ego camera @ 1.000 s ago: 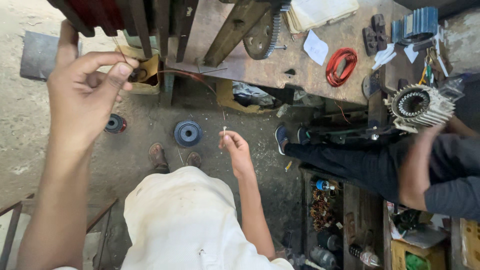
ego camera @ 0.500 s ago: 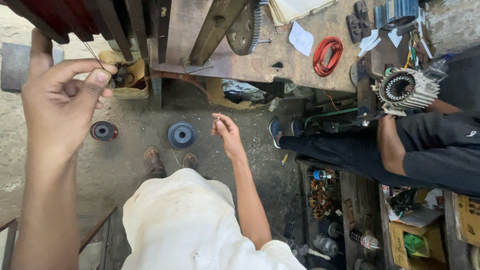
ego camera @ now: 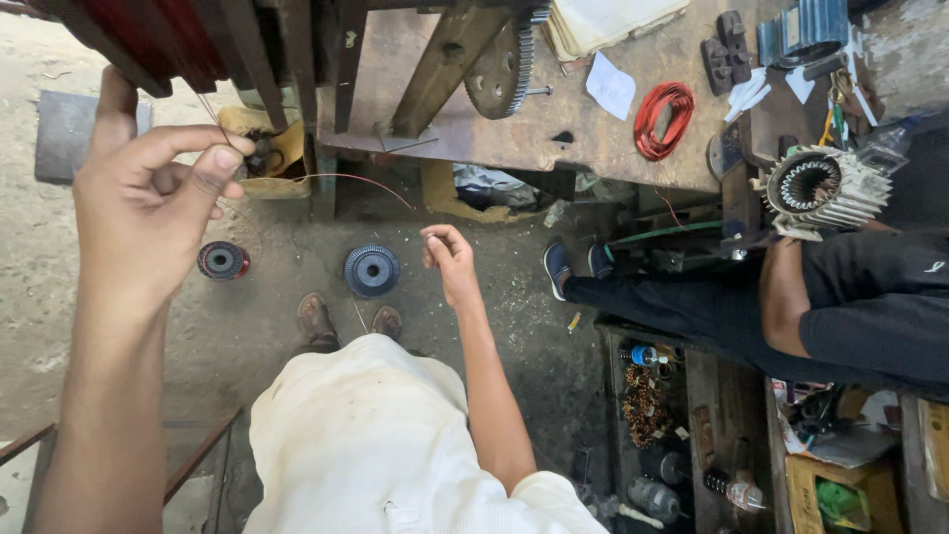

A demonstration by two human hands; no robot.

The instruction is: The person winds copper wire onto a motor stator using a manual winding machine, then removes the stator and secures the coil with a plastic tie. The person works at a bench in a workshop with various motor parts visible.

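Left hand (ego camera: pixel 148 213) is raised high and close to the camera, thumb and forefinger pinched shut on a thin copper wire (ego camera: pixel 361 181). From the pinch one strand runs up toward the dark red frame (ego camera: pixel 173 44) above; another arcs rightward and down to the right hand (ego camera: pixel 447 252).

Key relation: the wire's long axis runs left-to-right between the two hands, high at the left pinch, lower at the right. So the wire sits at the fingertips of both hands, not off to a side. The right hand is held lower, over the floor, fingers curled closed around the wire's far end; I can't make out the exact contact, it's too fine.

On the floor below: a red-cored spool (ego camera: pixel 222 260) under the left hand, a blue-grey spool (ego camera: pixel 372 270) between the hands, just ahead of the sandalled feet (ego camera: pixel 348 318). Whether the wire feeds from either spool is not visible.

Right side: desk (ego camera: pixel 494 129) with a red wire coil (ego camera: pixel 663 119); another person's forearm (ego camera: pixel 786 297) beside a motor stator (ego camera: pixel 820 188).

Versus half a second ago: left hand has shifted slightly right and down in frame, pinch unchanged. Right hand sits slightly lower. Red arc of wire now reads more clearly.
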